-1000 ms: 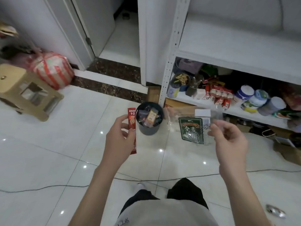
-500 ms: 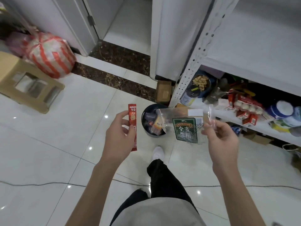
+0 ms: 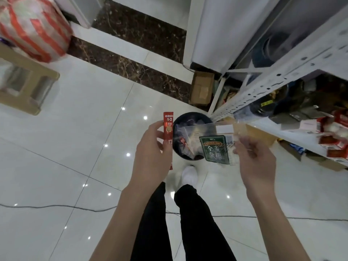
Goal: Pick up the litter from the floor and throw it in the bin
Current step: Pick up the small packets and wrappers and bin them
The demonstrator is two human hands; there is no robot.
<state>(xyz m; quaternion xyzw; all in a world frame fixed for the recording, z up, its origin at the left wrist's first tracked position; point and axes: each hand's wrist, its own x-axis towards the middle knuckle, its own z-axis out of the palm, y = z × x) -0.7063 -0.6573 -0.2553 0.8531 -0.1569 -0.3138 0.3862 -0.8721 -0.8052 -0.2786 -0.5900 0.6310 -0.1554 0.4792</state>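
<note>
Gripping a slim red paper stick sachet [image 3: 168, 129] upright between its thumb and curled fingers, the left hand [image 3: 150, 147] is hovering just beside the left rim of a small round dark plastic bin [image 3: 194, 113]. The sachet's lower end is hiding behind the palm. The right hand [image 3: 258, 162] is pinching the edge of a crumpled clear plastic bag with a dark green printed label [image 3: 214, 149], its fingers bent round the film, and the bag is hanging over the right half of the bin's mouth (whether it is touching the rim cannot be told). Both pieces of litter are sitting in the hands, above the bin and not inside it. Several wrappers are already lying in the bin. Below the hands, a white shoe [image 3: 189, 176] and black trouser legs [image 3: 197, 223] are standing on the glossy white tiled floor [image 3: 66, 147], close to the bin's near side. A thin dark cable [image 3: 56, 205] is running across the tiles. A white perforated metal shelf rack [image 3: 263, 86] is rising just right of the bin, with blurred packets on it, and a small brown cardboard box [image 3: 201, 89] is lying at its foot. Well apart at the left, a tan wooden stool [image 3: 24, 85] is standing near a red-and-white striped sack [image 3: 33, 27].
</note>
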